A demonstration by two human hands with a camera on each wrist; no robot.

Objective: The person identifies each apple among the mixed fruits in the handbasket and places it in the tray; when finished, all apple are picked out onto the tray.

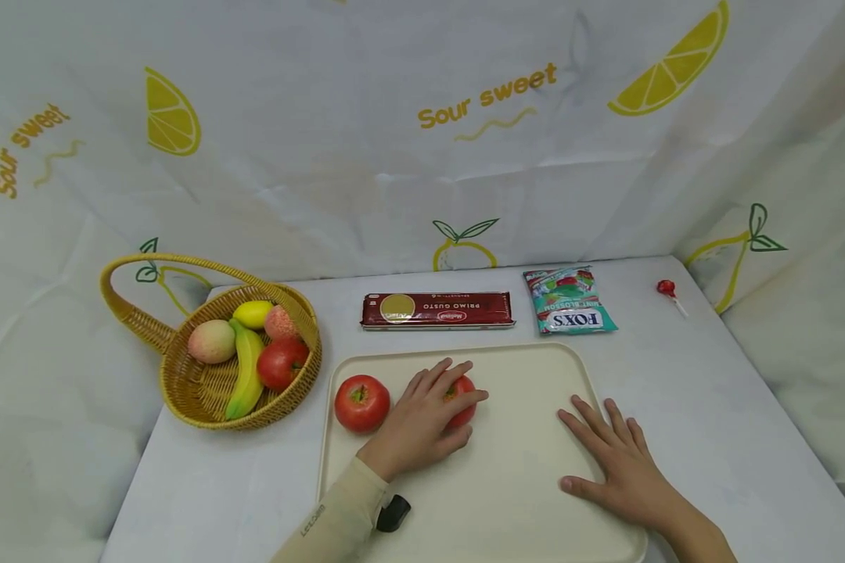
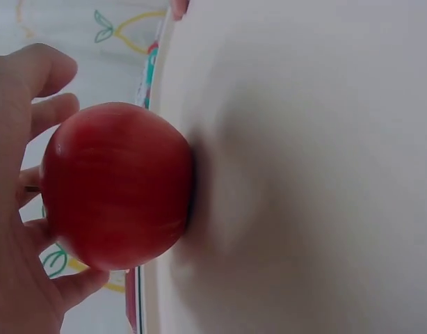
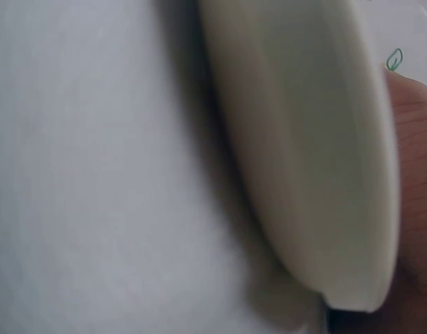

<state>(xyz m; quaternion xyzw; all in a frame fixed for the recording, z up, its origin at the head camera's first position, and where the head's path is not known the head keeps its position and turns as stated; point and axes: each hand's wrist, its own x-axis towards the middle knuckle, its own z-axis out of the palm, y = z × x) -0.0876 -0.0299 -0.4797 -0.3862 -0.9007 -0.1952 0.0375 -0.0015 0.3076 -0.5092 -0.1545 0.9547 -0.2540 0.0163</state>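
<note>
In the head view a cream tray (image 1: 514,469) lies on the white table. My left hand (image 1: 422,426) is curled round a red apple-like fruit (image 1: 462,414) on the tray; the left wrist view shows the fingers of that hand (image 2: 26,202) spread about the red fruit (image 2: 119,186). Left of the hand sits another red fruit (image 1: 362,403) on the tray. My right hand (image 1: 620,469) lies with fingers spread over the tray's right edge, holding nothing. The right wrist view shows the tray's rim (image 3: 380,174) beside part of that hand (image 3: 416,188).
A wicker basket (image 1: 183,391) with several fruits, among them a banana (image 1: 245,371), stands at the left. Behind the tray lie a dark red packet (image 1: 436,310) and a green FOX'S bag (image 1: 569,301). A red lollipop (image 1: 667,288) lies at the back right.
</note>
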